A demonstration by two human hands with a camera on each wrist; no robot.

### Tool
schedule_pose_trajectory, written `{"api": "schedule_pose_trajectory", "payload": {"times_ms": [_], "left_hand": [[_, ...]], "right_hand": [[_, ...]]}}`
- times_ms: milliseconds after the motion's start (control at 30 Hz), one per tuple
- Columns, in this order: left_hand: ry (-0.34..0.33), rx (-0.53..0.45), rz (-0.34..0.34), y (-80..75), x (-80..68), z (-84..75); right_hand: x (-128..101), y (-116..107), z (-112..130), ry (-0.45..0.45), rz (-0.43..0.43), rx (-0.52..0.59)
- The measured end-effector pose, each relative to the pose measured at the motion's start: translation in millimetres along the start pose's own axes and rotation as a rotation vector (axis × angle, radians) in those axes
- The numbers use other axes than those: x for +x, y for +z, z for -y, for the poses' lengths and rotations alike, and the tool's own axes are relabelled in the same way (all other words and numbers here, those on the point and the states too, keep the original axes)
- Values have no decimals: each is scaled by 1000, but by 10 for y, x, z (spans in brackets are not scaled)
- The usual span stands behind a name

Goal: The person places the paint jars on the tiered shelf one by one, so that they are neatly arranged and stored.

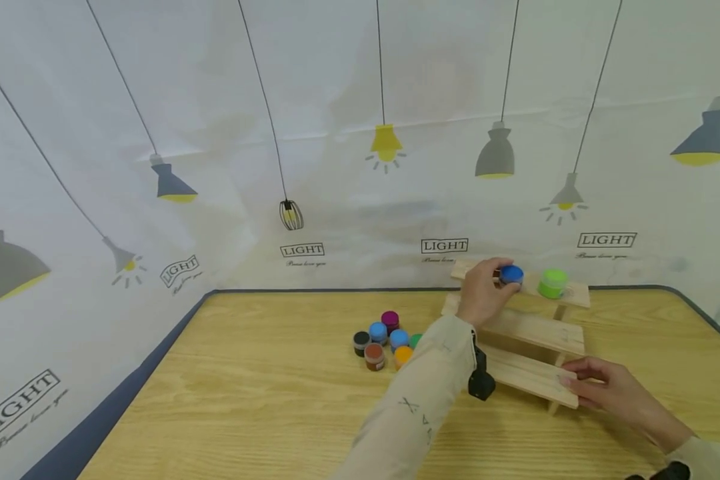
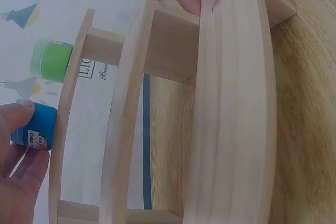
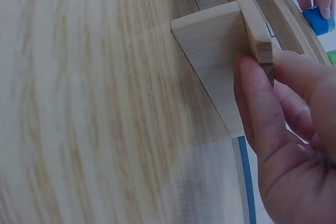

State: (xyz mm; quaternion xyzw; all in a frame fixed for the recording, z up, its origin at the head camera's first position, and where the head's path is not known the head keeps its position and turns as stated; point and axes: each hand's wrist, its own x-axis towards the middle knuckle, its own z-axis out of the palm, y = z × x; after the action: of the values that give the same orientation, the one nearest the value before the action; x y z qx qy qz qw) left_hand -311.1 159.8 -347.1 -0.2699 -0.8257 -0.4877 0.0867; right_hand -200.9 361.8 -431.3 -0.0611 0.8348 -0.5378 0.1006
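Note:
A three-tier wooden stepped rack [image 1: 531, 328] stands on the table. My left hand [image 1: 486, 292] pinches a blue paint jar [image 1: 512, 274] between thumb and fingers. In the left wrist view the blue jar [image 2: 44, 125] is up against the rack's top board [image 2: 64, 129]. Beside it on that same board sits a light green jar [image 1: 553, 284]. At the rack's right end my right hand [image 1: 609, 393] grips the lowest board [image 1: 531, 377]. The right wrist view shows the thumb [image 3: 296, 69] and fingers [image 3: 257, 95] on either side of that board's end.
Several small paint jars stand grouped left of the rack, among them a black [image 1: 362, 343], a brown [image 1: 375, 357], a purple [image 1: 390, 321] and an orange one [image 1: 403, 357]. My left sleeve [image 1: 417, 393] partly covers the group. Behind the wood-grain table [image 1: 264, 387] rises a lamp-printed backdrop [image 1: 336, 167].

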Motion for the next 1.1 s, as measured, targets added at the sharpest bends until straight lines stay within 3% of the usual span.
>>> {"api": "schedule_pose_trajectory", "payload": {"times_ms": [367,1100], "left_hand": [[-33,24,32,-7,54,-11],[-26,53,69,33,100,50]], "right_hand": [[3,24,11,-24,-24,7],[7,3,-28,-56,-3,76]]}}
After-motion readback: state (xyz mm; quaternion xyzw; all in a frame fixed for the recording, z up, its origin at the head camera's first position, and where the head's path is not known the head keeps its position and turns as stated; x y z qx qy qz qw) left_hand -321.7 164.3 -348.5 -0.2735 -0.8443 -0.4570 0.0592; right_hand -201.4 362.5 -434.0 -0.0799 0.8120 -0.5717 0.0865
